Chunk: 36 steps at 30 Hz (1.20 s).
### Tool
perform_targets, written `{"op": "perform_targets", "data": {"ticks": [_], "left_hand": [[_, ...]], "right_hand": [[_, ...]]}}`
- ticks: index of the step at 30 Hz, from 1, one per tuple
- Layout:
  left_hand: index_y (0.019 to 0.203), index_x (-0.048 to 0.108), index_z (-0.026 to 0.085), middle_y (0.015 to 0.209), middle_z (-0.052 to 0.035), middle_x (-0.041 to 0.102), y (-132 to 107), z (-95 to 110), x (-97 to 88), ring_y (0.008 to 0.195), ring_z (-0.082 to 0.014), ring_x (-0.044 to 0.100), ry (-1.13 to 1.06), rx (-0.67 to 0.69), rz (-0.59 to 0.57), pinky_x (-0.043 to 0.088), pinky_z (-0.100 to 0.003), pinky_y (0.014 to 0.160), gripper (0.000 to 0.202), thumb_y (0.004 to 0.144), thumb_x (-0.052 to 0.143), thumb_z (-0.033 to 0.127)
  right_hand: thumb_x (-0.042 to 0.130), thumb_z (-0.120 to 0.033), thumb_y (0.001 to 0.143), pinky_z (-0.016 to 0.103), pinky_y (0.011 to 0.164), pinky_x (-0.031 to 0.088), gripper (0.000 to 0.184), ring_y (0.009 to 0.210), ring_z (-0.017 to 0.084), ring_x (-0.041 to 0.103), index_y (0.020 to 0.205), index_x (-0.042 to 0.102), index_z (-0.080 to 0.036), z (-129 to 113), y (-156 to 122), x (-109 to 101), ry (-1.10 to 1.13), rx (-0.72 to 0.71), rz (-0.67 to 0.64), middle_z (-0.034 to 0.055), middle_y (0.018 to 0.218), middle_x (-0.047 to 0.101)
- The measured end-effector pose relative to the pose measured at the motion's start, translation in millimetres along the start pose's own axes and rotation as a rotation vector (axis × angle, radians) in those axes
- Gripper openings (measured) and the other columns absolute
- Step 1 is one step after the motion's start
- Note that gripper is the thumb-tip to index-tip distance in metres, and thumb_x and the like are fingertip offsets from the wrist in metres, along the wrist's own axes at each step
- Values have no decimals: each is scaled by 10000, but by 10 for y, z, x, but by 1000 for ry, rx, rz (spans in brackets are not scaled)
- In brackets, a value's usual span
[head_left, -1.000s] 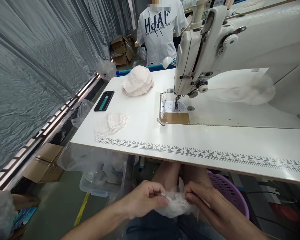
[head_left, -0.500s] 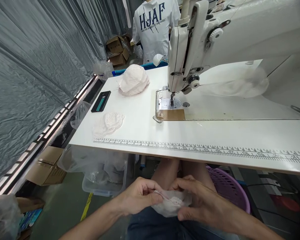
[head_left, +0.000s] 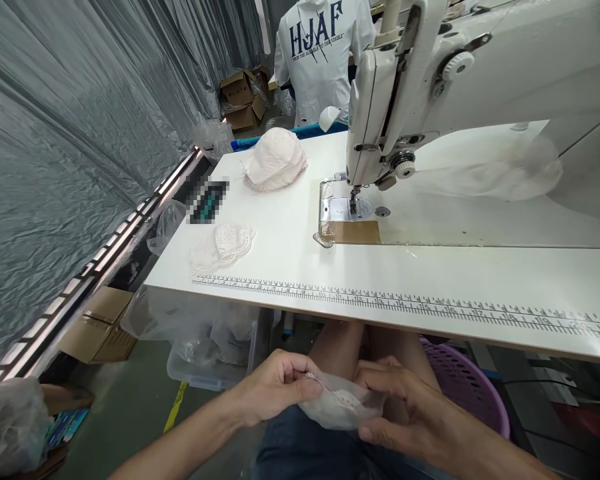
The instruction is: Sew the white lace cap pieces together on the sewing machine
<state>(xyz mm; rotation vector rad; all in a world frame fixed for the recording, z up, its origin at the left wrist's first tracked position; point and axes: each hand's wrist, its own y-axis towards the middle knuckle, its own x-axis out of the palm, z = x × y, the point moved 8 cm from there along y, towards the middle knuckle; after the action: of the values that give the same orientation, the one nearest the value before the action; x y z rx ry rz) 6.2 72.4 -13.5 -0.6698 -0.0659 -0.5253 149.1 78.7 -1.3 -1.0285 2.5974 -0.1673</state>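
Observation:
Over my lap, below the table's front edge, both hands pinch a small white lace piece [head_left: 343, 408]. My left hand [head_left: 275, 387] grips its left edge with closed fingers. My right hand [head_left: 405, 410] is curled round its right side. On the white table [head_left: 300, 267] above lie a small white lace piece [head_left: 223, 245] near the front left and a pile of pinkish fabric pieces [head_left: 276, 160] farther back. The white sewing machine [head_left: 480, 87] stands at the right, its needle [head_left: 353, 200] over the metal plate.
A phone [head_left: 209, 201] lies on the table's left side. A printed ruler [head_left: 405, 307] runs along the front edge. A purple basket [head_left: 473, 390] sits at my right, a clear bin [head_left: 210, 353] and cardboard boxes [head_left: 100, 327] at the left. A person in a white T-shirt [head_left: 320, 53] stands beyond the table.
My right hand has shifted from pinching the lace's top edge to curling over its right side. The lace now lies flatter between my hands. The view has swayed slightly.

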Motion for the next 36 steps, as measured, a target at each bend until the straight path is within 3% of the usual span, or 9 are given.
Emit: {"op": "perform_targets", "data": {"ticks": [4,7,10,13,17,24,28,36], "left_hand": [[814,666,92,655,-16,571,-25,-5,-27,587,-76,468,-15,-1,2,344,-180,573,443,673,711,509],[839,682,103,695,-29,599,-44,36,-8,623,-92,496,-1,11,-37,369,-191,607,419,683,708,491],[906,700,123,733,-30,625,-43,92,61,644,-102,508,121,13,-95,379,-196,617,373,661,745,401],[835,725,120,649,-8,610,-5,109,85,585,-91,486,217,-12,-76,381,-195,589,294,638,755,336],[767,737,121,629,-9,623,42,73,77,572,-93,507,159,-46,-59,408,-206,601,243,617,758,312],[748,733,130,646,-16,649,30,-35,-42,603,-96,549,65,-70,-58,433,-197,613,197,616,770,271],[747,727,130,654,-13,650,15,-74,-103,605,-89,556,37,-75,-60,444,-193,624,188,625,773,265],[879,724,115,740,-40,667,12,110,27,652,-114,550,354,-6,-165,413,-187,604,292,627,775,253]], "right_hand": [[563,-453,825,316,767,445,248,874,204,553,809,661,-226,5,36,26,44,31,-41,31,876,624],[561,-451,833,320,785,439,248,900,207,549,835,664,-225,0,50,53,55,27,-74,27,879,617],[559,-453,835,332,808,427,250,921,213,539,865,657,-225,15,61,78,22,26,-80,27,908,610],[554,-438,843,328,798,427,238,900,206,539,857,657,-224,45,66,106,-12,38,-98,21,887,604],[592,-439,818,310,775,442,219,888,199,554,848,665,-235,98,21,92,-14,51,-116,15,870,607],[626,-406,795,315,781,458,252,932,213,552,990,653,-249,157,-37,78,-8,14,-93,36,956,620],[621,-332,800,296,766,433,136,884,194,532,885,643,-228,133,-10,128,-77,23,-132,12,878,601],[631,-254,766,257,687,395,117,819,173,496,865,615,-192,66,40,158,-131,57,-180,13,837,538]]}}
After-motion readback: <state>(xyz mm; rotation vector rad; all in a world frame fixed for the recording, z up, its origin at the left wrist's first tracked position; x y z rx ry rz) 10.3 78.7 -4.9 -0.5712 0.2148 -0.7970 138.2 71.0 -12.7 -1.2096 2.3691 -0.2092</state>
